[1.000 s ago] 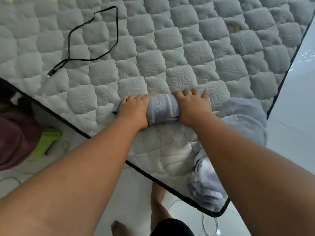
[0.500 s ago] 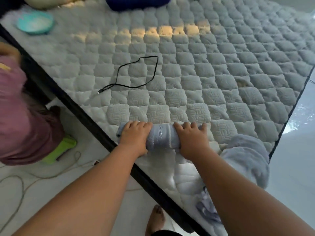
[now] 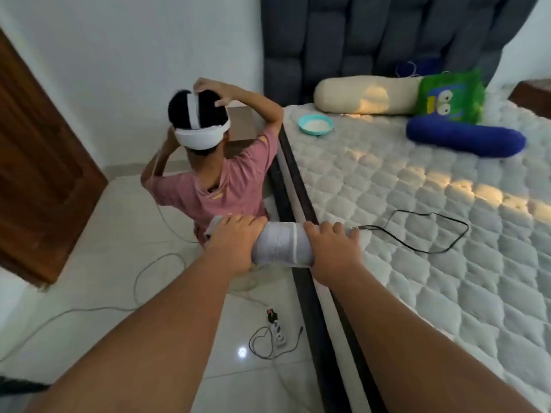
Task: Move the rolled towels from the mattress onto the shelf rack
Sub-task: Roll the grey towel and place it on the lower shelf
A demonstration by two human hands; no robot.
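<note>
- Two bare forearms reach forward from the bottom of the view, and both hands are on the same object.
- The left hand (image 3: 235, 242) grips the left end of the rolled towel (image 3: 281, 245), with its fingers curled over the top.
- The right hand (image 3: 334, 248) grips the right end the same way, knuckles up and fingertips wrapped over the far side.
- The towel's long axis runs left to right across the view. Only its pale middle, with a light stripe, shows between the two hands.
- It seems to be held up over the side edge of the mattress (image 3: 417, 278) and the dark bed frame. Its left end is out over the tiled floor (image 3: 89, 293), and I cannot tell whether its right end brushes the quilting.
- Neither hand is nearer, since each holds one end and the load is shared evenly.
- The shelf rack is not in view, so I cannot tell which way the towel must go. My guess is the person will have to turn away from the bed.
- A power strip (image 3: 278, 335) with looped cords lies on the floor just below the towel and could trip someone.
- A black cable (image 3: 417, 231) lies on the mattress, one end close beside the right hand.
- A seated person (image 3: 220, 186) in a pink shirt is just beyond the towel's left end, close enough to be bumped if it swings that way.
- Further up the bed are a bowl (image 3: 316, 124), a blue bolster (image 3: 465, 138), a cream bolster (image 3: 366, 95) and a green cushion (image 3: 450, 96), in front of a dark padded headboard (image 3: 387, 34).
</note>
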